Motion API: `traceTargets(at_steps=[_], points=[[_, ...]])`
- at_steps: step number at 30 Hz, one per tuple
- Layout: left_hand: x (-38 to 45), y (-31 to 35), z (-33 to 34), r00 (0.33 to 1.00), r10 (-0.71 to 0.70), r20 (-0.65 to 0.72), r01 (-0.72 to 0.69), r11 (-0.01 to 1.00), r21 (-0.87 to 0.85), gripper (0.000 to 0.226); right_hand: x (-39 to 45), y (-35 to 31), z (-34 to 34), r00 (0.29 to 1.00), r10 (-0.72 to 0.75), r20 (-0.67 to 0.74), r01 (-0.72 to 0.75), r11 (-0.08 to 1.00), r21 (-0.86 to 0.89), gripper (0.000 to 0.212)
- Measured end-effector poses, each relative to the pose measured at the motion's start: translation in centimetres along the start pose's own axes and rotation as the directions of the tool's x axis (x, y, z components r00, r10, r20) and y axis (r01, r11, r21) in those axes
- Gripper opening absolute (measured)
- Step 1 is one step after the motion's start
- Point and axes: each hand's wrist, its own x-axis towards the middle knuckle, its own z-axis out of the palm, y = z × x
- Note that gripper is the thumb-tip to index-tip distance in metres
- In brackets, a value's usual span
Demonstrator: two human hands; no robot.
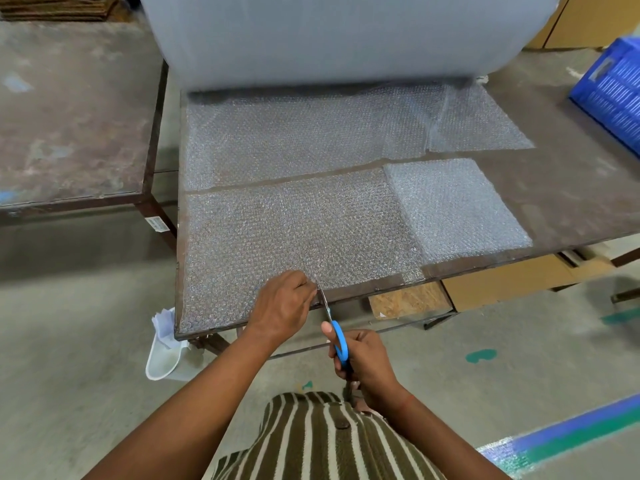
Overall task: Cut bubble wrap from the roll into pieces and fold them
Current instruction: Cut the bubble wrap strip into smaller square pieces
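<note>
The sheet of bubble wrap [287,230] lies flat across the middle of the frame on the brown table [571,188], and its near edge runs along the table's front rim in the lower centre, right where both hands meet it. The left hand [282,303] rests palm down on that near edge, fingers curled together and pinching the wrap at the spot where the blades enter. Just below and to the right of it, off the table edge, the right hand [363,362] is wrapped around the blue handles of the scissors [334,332], thumb through the upper loop; the blades point up the frame and their tips touch the wrap's edge beside the left fingertips (how far apart the blades stand cannot be told, since they read as one thin line).

The sheet is clear and finely dimpled, so the dark tabletop shows through it. A narrow bare strip of table crosses it from left to right about halfway up, separating this near piece from a farther stretch [304,136] that runs under the big grey-white roll [346,36] filling the top of the frame. At the right end of the near piece sits a whiter, denser square of folded wrap [457,206], looking several layers thick. A blue crate [613,95] stands at the upper right, and a white plastic scoop [166,355] lies on the floor at the lower left.
</note>
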Motion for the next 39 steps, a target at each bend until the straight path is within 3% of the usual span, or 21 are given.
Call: traceTargets(at_steps=[18,30,36,39], points=[[-0.4,-0.5,0.2,0.997,0.002,-0.077,-0.008,0.997,-0.076,0.005,2.3,-1.5,1.1,1.000,0.030,0.010,-0.030,0.999,-0.015,0.074],[-0.7,-0.7,-0.1,0.996,0.032,-0.084,-0.041,0.994,-0.104,0.012,3.2,-2.6,1.1,0.999,-0.010,0.032,0.010,1.000,-0.002,0.061],[0.3,0.2,-0.9,0.976,-0.192,-0.101,0.191,0.981,-0.021,0.043,3.4,-2.4,0.8,0.999,-0.016,0.035,0.016,1.000,0.014,0.054],[1.1,-0.2,-0.6,0.955,-0.295,0.043,0.293,0.955,0.036,0.065,3.5,-2.3,0.7,0.999,-0.029,0.032,0.029,0.999,0.020,0.051]])
